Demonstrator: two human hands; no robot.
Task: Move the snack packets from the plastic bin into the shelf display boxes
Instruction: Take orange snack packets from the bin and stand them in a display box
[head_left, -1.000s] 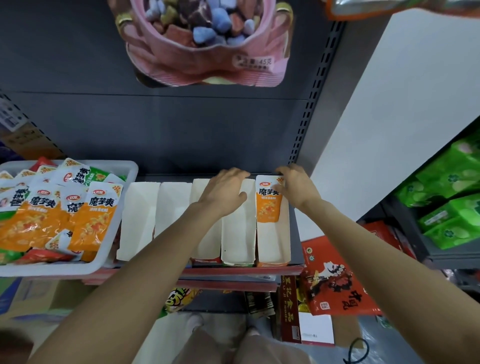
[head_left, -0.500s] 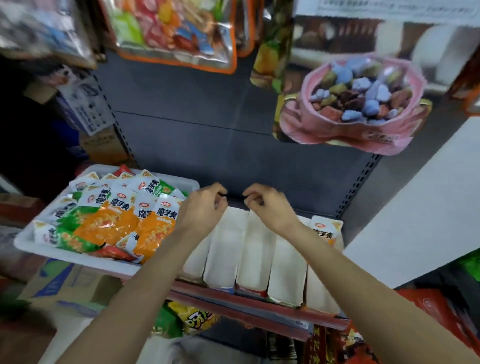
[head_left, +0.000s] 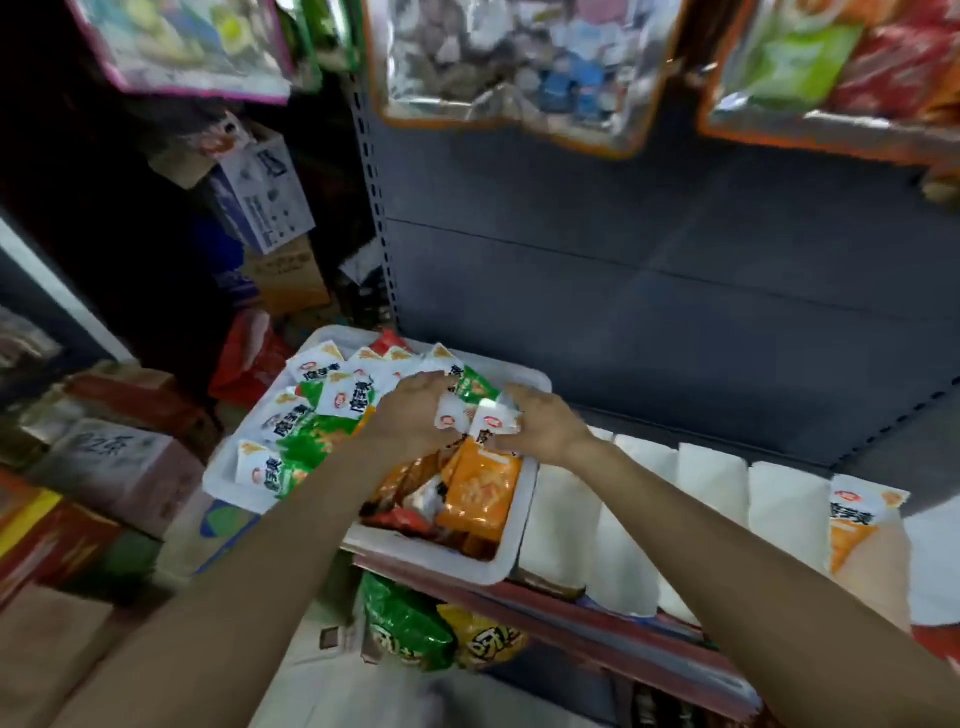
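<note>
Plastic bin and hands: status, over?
Both hands over the plastic bin; left hand and right hand each gripping snack packets. One orange packet in the far-right display box. Nothing blocking.

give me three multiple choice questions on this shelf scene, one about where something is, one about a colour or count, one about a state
1. Where does the white plastic bin sit?
A. left of the row of display boxes
B. right of the row
C. on the floor

2. What colour is the packet standing in the rightmost display box?
A. blue
B. orange and white
C. black

3. What are the hands doing?
A. hanging idle at the sides
B. gripping packets over the bin
C. pressing on the shelf's back panel

Answers:
1. A: the bin is on the shelf edge, with the white display boxes running off to its right.
2. B: its lower half is orange, its top white.
3. B: the left hand and the right hand both curl round white-topped snack packets above the bin.
</note>
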